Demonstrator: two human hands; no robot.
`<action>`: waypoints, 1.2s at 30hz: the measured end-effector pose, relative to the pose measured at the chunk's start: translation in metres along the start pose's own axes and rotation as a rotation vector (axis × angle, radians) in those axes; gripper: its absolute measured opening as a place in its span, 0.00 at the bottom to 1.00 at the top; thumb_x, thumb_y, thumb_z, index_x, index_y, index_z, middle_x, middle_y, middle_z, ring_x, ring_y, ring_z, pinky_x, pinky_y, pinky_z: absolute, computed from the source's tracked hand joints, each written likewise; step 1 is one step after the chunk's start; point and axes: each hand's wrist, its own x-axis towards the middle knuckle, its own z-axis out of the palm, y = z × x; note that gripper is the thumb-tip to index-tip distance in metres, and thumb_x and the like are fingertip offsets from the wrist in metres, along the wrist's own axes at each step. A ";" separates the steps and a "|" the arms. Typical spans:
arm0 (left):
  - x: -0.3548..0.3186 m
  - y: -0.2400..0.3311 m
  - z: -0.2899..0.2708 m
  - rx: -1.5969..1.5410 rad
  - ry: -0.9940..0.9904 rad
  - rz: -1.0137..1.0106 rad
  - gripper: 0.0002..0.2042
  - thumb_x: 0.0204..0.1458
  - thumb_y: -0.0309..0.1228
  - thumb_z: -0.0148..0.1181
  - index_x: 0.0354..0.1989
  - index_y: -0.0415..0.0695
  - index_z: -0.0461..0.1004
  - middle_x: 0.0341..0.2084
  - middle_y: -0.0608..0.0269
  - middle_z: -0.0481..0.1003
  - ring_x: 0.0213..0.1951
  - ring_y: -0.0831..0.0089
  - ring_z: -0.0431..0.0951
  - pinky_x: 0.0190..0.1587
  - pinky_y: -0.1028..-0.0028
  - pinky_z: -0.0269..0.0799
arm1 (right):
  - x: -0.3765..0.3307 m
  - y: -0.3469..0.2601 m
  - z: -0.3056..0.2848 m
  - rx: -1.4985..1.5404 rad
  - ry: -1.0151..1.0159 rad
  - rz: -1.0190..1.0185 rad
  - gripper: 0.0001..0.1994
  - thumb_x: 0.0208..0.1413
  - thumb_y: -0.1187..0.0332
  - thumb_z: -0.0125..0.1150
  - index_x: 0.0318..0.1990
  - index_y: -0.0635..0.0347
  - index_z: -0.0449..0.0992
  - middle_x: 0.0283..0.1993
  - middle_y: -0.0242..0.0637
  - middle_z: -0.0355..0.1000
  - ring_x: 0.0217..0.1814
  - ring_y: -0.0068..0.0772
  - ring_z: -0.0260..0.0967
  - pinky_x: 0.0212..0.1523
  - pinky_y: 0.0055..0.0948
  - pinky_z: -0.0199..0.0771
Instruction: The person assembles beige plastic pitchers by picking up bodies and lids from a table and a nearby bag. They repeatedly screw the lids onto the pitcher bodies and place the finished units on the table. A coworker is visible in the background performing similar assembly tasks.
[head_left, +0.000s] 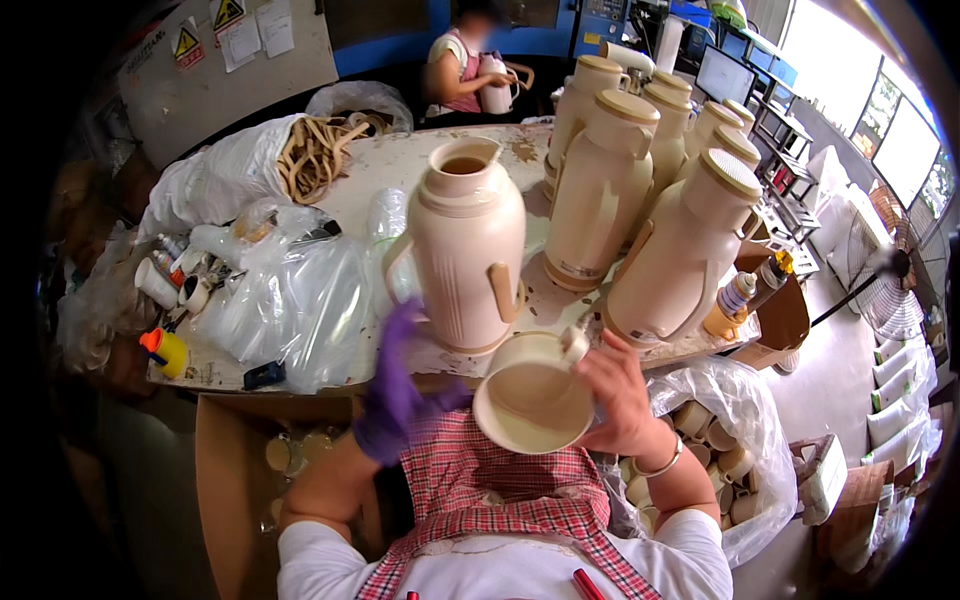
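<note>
My right hand (pixel 612 388) grips a cream cup-shaped lid (pixel 533 420) by its right side, its wide opening facing up toward me. A small pale knob (pixel 573 342) shows beside the lid's far rim; whether it is joined to it I cannot tell. My left hand (pixel 405 385), in a purple glove, is somewhat blurred, fingers apart and holding nothing visible. Just beyond it, a cream vacuum flask (pixel 465 250) stands upright on the table with its mouth uncovered. A tan handle strip (pixel 502 293) hangs on the flask's lower right side.
Several capped flasks (pixel 600 190) crowd the table's right side near bottles (pixel 735 292). Clear plastic bags (pixel 290 290) and a sack of tan strips (pixel 318 160) lie left. Below are a cardboard box (pixel 235 460) and a bag of cups (pixel 735 450). A person (pixel 465 70) handles another flask opposite.
</note>
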 end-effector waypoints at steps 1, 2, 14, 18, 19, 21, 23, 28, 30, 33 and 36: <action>-0.020 0.010 0.001 -0.215 -0.202 -0.202 0.41 0.48 0.38 0.66 0.65 0.34 0.49 0.59 0.43 0.60 0.56 0.56 0.68 0.55 0.63 0.67 | 0.008 -0.015 0.008 -0.077 0.009 -0.116 0.42 0.34 0.46 0.73 0.57 0.59 0.67 0.52 0.45 0.68 0.51 0.42 0.67 0.62 0.60 0.54; -0.014 0.037 -0.001 -0.147 -0.327 -0.275 0.29 0.50 0.32 0.61 0.61 0.37 0.59 0.54 0.47 0.68 0.58 0.62 0.67 0.59 0.64 0.62 | 0.008 -0.019 0.018 -0.107 0.022 -0.261 0.38 0.39 0.43 0.68 0.57 0.54 0.69 0.52 0.44 0.69 0.51 0.42 0.67 0.63 0.59 0.53; -0.019 0.002 0.032 -0.273 -0.197 0.079 0.19 0.58 0.38 0.53 0.55 0.42 0.67 0.45 0.51 0.75 0.47 0.57 0.77 0.47 0.68 0.74 | 0.024 -0.063 0.009 1.032 -0.181 0.531 0.57 0.39 0.32 0.62 0.67 0.67 0.49 0.67 0.42 0.52 0.69 0.38 0.49 0.68 0.39 0.48; 0.000 -0.009 0.023 -0.039 -0.052 0.283 0.30 0.51 0.42 0.61 0.59 0.39 0.62 0.50 0.47 0.71 0.50 0.53 0.74 0.51 0.64 0.71 | 0.031 -0.050 0.003 1.057 -0.188 0.623 0.57 0.42 0.30 0.58 0.68 0.69 0.47 0.70 0.46 0.50 0.71 0.38 0.47 0.68 0.36 0.45; 0.010 -0.013 0.017 0.069 0.018 0.344 0.33 0.49 0.43 0.63 0.60 0.39 0.61 0.51 0.46 0.70 0.51 0.52 0.73 0.52 0.63 0.70 | 0.035 -0.039 -0.001 0.918 -0.108 0.555 0.57 0.42 0.30 0.59 0.68 0.69 0.47 0.70 0.47 0.50 0.71 0.38 0.47 0.68 0.36 0.46; 0.040 -0.033 -0.007 0.477 0.527 0.291 0.40 0.43 0.45 0.68 0.62 0.37 0.57 0.54 0.45 0.67 0.53 0.51 0.71 0.55 0.61 0.68 | 0.051 -0.018 -0.010 0.653 0.039 0.421 0.56 0.43 0.32 0.60 0.68 0.69 0.48 0.70 0.47 0.49 0.71 0.38 0.47 0.67 0.36 0.47; 0.053 -0.089 -0.012 0.253 0.452 -0.227 0.40 0.41 0.43 0.70 0.60 0.36 0.60 0.50 0.46 0.71 0.49 0.57 0.74 0.52 0.65 0.70 | 0.094 -0.004 -0.017 0.527 0.192 0.293 0.54 0.45 0.34 0.60 0.67 0.69 0.49 0.70 0.47 0.50 0.71 0.37 0.48 0.67 0.36 0.49; 0.045 -0.102 -0.024 -0.140 0.147 -0.290 0.29 0.43 0.39 0.71 0.54 0.41 0.70 0.40 0.55 0.79 0.40 0.72 0.79 0.45 0.72 0.73 | 0.187 0.053 -0.043 0.121 0.106 0.053 0.56 0.30 0.35 0.69 0.64 0.66 0.58 0.68 0.52 0.53 0.71 0.47 0.51 0.66 0.39 0.51; 0.031 -0.112 -0.037 -0.136 0.162 -0.249 0.30 0.41 0.37 0.72 0.55 0.44 0.71 0.41 0.54 0.79 0.40 0.72 0.79 0.46 0.73 0.74 | 0.221 0.057 -0.046 0.158 -0.136 -0.015 0.55 0.29 0.36 0.70 0.63 0.65 0.61 0.68 0.51 0.54 0.70 0.47 0.51 0.66 0.39 0.51; 0.034 -0.123 -0.051 -0.277 0.018 -0.311 0.29 0.42 0.35 0.72 0.55 0.44 0.71 0.41 0.55 0.79 0.40 0.72 0.79 0.46 0.73 0.74 | 0.258 0.055 -0.024 0.224 -0.458 -0.094 0.54 0.27 0.37 0.71 0.62 0.63 0.63 0.66 0.49 0.57 0.69 0.47 0.53 0.66 0.39 0.50; 0.044 -0.131 -0.043 -0.230 0.015 -0.162 0.26 0.43 0.33 0.70 0.54 0.44 0.72 0.41 0.58 0.79 0.41 0.74 0.79 0.46 0.73 0.74 | 0.276 0.058 0.001 0.292 -0.566 -0.120 0.54 0.27 0.36 0.71 0.62 0.61 0.64 0.65 0.48 0.58 0.68 0.47 0.54 0.66 0.39 0.51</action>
